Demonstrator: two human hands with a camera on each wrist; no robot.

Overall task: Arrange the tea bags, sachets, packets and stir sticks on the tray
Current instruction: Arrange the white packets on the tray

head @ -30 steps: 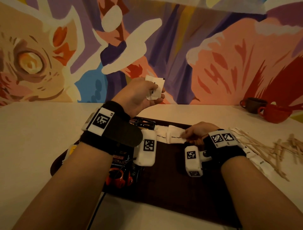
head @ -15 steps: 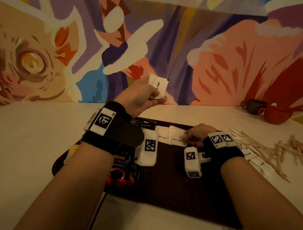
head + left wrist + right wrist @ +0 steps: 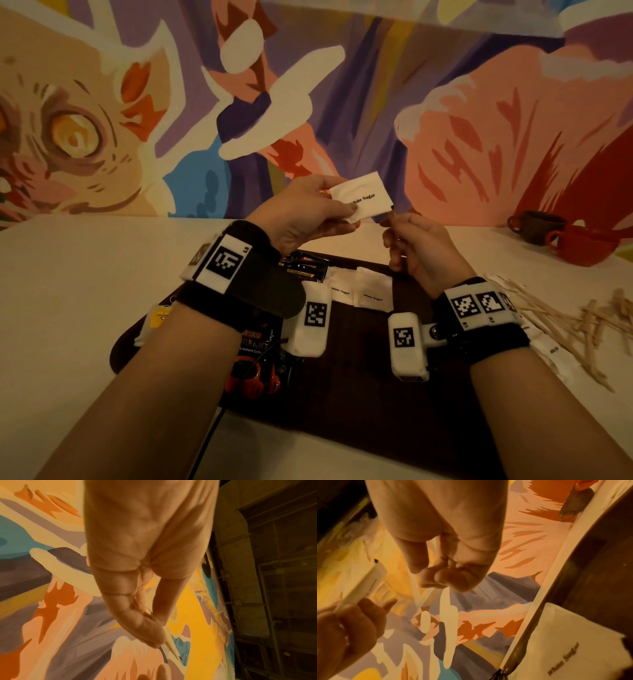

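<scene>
My left hand (image 3: 342, 205) is raised above the far edge of the dark brown tray (image 3: 359, 394) and pinches a white sugar sachet (image 3: 359, 197) by its left end, print facing me. In the left wrist view that sachet (image 3: 171, 647) shows edge-on between thumb and fingers. My right hand (image 3: 394, 226) is up beside the sachet's lower right corner, fingers curled, with nothing seen in it; the right wrist view shows a gap between them. Two more white sugar sachets (image 3: 373, 294) lie side by side at the tray's back.
Dark coffee packets (image 3: 305, 265) and a Kopiko packet (image 3: 255, 342) lie on the tray's left part, a yellow-tagged tea bag (image 3: 157, 315) at its left edge. Wooden stir sticks (image 3: 565, 322) and white sachets (image 3: 548, 346) lie on the table to the right. A red cup (image 3: 582, 246) and a brown cup (image 3: 534, 226) stand far right.
My right hand has left the sachets on the tray and risen to the sachet held in my left hand. The left hand has turned that sachet flatter, print towards me.
</scene>
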